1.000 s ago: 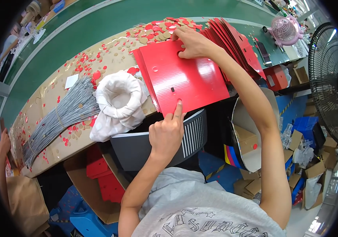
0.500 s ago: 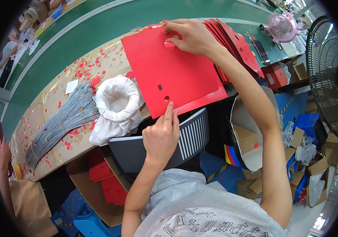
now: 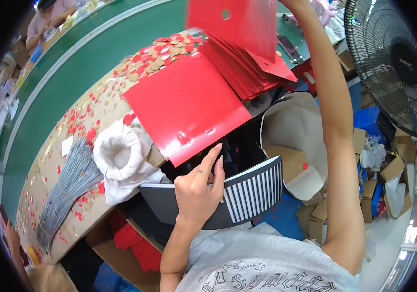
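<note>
A red card sheet (image 3: 240,22) with a round hole, smeared by motion, is up in the air at the top edge. My right hand (image 3: 292,4) is at its upper right corner and grips it, though most of the fingers are cut off by the frame. Under it, a fanned pile of red cards (image 3: 235,68) lies on the bench. A flat stack of glossy red cards (image 3: 189,104) lies in front of me. Just off that stack's near edge is my left hand (image 3: 199,190), holding nothing, index finger and thumb stretched out, other fingers curled.
Left of the stack are a white cloth bag with a rolled rim (image 3: 121,153) and a bundle of grey ties (image 3: 69,192). Red and brown discs (image 3: 160,53) litter the bench. A black fan (image 3: 398,68) stands right, above cartons (image 3: 393,165). A dark slatted bin (image 3: 247,199) is below my left hand.
My right hand has lifted the top red card off the stack and carried it up and right, over the fanned pile. My left hand has come away from the card's near edge.
</note>
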### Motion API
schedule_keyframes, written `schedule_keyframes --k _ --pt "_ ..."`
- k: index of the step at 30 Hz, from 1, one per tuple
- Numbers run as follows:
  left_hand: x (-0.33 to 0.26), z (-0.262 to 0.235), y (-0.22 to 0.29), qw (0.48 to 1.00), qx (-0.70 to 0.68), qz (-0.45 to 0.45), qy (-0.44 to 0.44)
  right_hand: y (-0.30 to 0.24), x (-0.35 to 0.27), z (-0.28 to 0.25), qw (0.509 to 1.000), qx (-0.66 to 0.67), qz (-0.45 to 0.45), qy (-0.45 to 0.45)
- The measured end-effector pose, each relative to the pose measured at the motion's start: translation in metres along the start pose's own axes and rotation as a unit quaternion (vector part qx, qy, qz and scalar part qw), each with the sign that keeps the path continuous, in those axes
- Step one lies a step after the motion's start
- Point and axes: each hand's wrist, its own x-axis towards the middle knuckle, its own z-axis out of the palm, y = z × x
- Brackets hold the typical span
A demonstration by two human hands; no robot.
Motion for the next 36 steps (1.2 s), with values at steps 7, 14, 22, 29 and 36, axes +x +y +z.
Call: schedule_keyframes --k 7,14,22,29,36 --pt "-0.004 -0.003 -0.003 1.000 -0.001 -0.016 -0.007 0.123 -0.069 -0.032 0.923 0.320 0.131 -0.169" --pt "-0.003 -0.004 -0.005 0.999 -0.004 -0.041 -0.014 0.144 -0.123 0.005 0.921 0.027 0.246 -0.300" --pt "-0.005 -0.009 0.003 0.998 0.009 -0.065 -0.008 0.162 -0.147 0.022 0.881 -0.026 0.313 -0.354" --pt "-0.007 -0.035 -0.011 0.979 0.103 -0.155 0.085 -0.042 -0.143 0.030 0.979 0.057 0.145 -0.130" --pt "0.008 -0.051 -0.027 0.956 0.114 -0.227 0.146 -0.217 -0.235 0.047 0.920 0.272 -0.142 -0.244"
